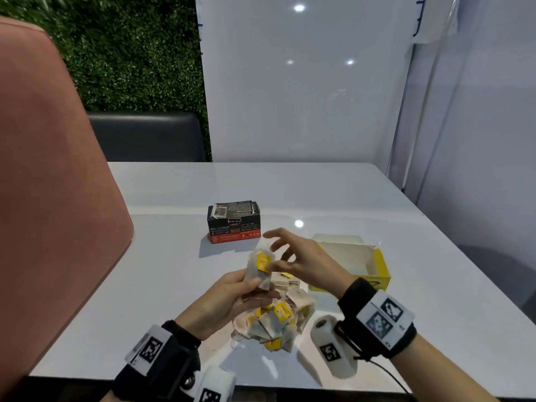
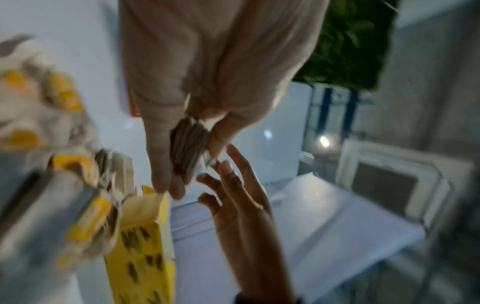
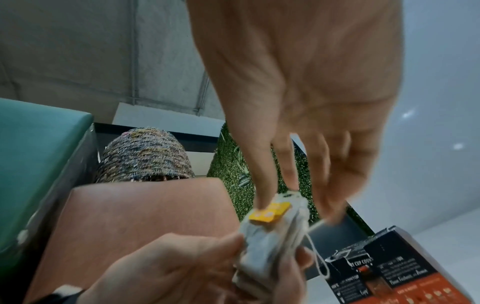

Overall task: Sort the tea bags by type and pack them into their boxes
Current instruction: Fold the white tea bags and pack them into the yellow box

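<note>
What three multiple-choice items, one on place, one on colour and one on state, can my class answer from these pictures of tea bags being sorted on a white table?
1. Where does the open yellow cardboard box stand, from the person's seat?
A. Right of the black and orange cardboard box
B. Left of it
C. On top of it

2. What colour are the paper tags on the loose pile of white tea bags?
A. Green
B. Yellow
C. Blue

3. What is the left hand doing?
A. Lying flat on the table
B. Closing a box
C. Gripping a small stack of white tea bags

Answers:
1 A: in the head view the yellow box sits to the right.
2 B: the pile's tags show yellow.
3 C: its fingers curl round the stack, while the right hand touches the yellow tag on top with fingers spread.
</note>
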Demonstrator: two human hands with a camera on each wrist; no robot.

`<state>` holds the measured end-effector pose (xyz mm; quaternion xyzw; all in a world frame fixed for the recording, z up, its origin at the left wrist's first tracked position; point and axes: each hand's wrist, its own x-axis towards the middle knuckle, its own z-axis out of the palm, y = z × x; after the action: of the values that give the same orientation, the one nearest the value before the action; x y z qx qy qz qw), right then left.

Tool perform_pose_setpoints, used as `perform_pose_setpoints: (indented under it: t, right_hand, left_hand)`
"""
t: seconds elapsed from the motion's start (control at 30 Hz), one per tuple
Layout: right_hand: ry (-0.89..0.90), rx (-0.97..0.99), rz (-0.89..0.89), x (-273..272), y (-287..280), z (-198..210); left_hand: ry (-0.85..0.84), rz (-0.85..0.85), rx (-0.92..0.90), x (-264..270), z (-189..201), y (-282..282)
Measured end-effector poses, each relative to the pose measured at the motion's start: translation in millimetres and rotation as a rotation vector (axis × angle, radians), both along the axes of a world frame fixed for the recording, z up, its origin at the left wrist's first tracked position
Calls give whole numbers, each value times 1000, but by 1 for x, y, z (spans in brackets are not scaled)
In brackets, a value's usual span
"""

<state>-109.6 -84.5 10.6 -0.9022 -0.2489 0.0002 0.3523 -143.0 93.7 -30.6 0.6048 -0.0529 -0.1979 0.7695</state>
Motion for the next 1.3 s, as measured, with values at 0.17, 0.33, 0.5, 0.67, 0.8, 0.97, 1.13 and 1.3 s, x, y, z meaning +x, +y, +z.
perform_pose_setpoints:
  t: [0.17,0.33,0.5,0.67,0.8,0.97,1.13,1.3]
  right_hand:
    - [72,-27,129,15,-13,6]
    - [34,62,8,21,-42,24]
    - [-190,-360,-213,42,-87,36]
    - [-182,-804,-78,56,-99,-1]
    - [-93,-770,-47,62,-101,-20]
    - [0,-683,38,65,-98,-26]
    - [22,-638,121,59,-79,-28]
    - [163,-443,-9,61,-86,-31]
  left_hand:
    - [-190,-116,336,14,10,-15]
    - [-328,-139,542,42,34,-46]
    - [-387,-160,921,78,38,-78]
    - [-379,-323,1177,90,23,-110]
    - [-367,-303,1200,91,15,-135]
    - [-171,-243,991,104,12,-132]
    - [-70,-217,840,105,12,-119]
    - [-41,-226,795,106,13,-113]
